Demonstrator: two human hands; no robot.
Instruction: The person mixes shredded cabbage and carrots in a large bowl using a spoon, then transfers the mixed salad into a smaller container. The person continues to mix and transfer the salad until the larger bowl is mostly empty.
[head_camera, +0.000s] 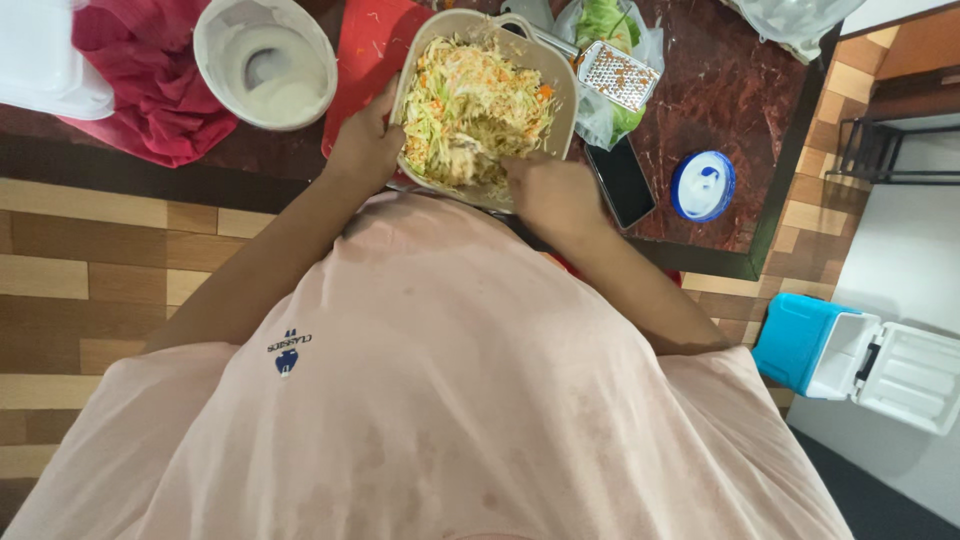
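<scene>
Not much here, honestly. My phone (621, 182) is lying flat on the worktop (730, 90) just right of my right hand (553, 195), a slim black rectangle with its screen dark. Behind it there's a clear plastic bag (612, 60) with green leaves inside. The small dark blue logo (288, 352) on my pink shirt is the only label.

A dark marbled table (735, 110) carries everything. The beige bowl (560, 100) of shredded salad sits between both hands, apparently on a red board (365, 50). Just right of the right hand (550, 195) lie a black phone (622, 182), a blue lid (703, 185) and a grater (618, 75). Left of the left hand (365, 145) stand a white tub (265, 60) and a red cloth (150, 90).
</scene>
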